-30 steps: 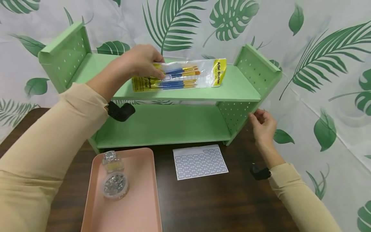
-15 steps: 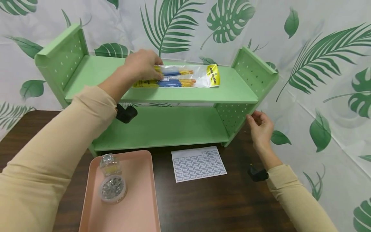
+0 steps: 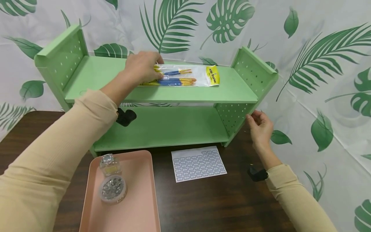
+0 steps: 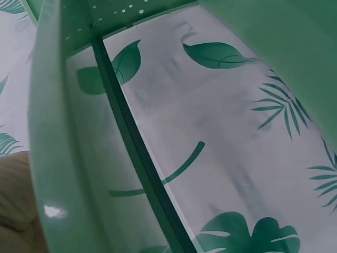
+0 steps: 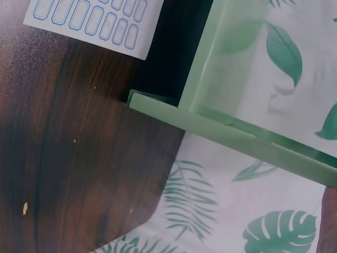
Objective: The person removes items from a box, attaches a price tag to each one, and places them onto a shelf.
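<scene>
A clear pack of artist brushes (image 3: 185, 77) with yellow ends lies on the upper board of a green two-tier shelf (image 3: 203, 95). My left hand (image 3: 142, 67) grips the pack's left end, its thumb on the near side. The left hand covers part of that end. On the right, my right hand (image 3: 261, 127) holds the front edge of the shelf's perforated side panel (image 3: 255, 75) between thumb and fingers. The left wrist view shows only a sliver of the left hand (image 4: 18, 205), behind a green board. In the right wrist view, the right hand (image 5: 330, 216) barely shows at the edge.
In front of the shelf, a pink tray (image 3: 137, 206) holds a glass bottle (image 3: 111, 166) and a round clear container (image 3: 113, 189) of small silvery pieces. A label sheet (image 3: 199, 163) lies beside it on the dark wooden table (image 3: 220, 206). Leaf-patterned cloth (image 3: 304, 64) hangs behind.
The pack of brushes has come down and tilted back flat onto the upper board, the left hand moving with it. The right hand stays on the side panel. The whole view has shifted slightly.
</scene>
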Demonstrator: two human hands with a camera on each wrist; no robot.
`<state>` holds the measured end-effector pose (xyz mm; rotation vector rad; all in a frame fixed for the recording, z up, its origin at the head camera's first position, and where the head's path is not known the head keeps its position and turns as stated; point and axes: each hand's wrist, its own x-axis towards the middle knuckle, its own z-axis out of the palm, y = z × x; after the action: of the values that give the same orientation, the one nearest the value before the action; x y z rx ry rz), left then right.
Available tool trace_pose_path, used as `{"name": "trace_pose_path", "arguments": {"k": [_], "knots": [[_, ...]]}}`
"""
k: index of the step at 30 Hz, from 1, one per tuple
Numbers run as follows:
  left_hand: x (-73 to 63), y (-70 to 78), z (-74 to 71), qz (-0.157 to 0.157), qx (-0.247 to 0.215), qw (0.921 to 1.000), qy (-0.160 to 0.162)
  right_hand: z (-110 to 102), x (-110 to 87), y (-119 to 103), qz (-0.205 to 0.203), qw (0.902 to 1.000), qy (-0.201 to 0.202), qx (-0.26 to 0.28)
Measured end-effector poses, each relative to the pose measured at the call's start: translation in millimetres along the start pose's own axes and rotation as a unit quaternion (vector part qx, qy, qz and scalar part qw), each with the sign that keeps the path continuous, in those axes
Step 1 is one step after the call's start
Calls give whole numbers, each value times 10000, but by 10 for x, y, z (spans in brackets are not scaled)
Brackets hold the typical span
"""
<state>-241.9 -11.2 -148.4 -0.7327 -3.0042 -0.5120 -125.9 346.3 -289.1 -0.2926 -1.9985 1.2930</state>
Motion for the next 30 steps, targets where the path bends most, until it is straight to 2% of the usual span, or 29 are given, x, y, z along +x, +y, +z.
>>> {"name": "trace_pose_path", "arguments": {"k": [8,18,24,30], "knots": [[-36,-21,3,-42,-31,9998,170,31,-96,-219,-73,9998,-146,90],[-84,-46,19,-84,17,9995,304,60,-118,-278,-105,9998,-157,112],[-99,-60,32,-114,8,9995,278,64,-105,-237,-49,9998,-153,142],[-53,-25,68,35,-97,9997,201,-17,-28,-31,76,10000,29,37]]}}
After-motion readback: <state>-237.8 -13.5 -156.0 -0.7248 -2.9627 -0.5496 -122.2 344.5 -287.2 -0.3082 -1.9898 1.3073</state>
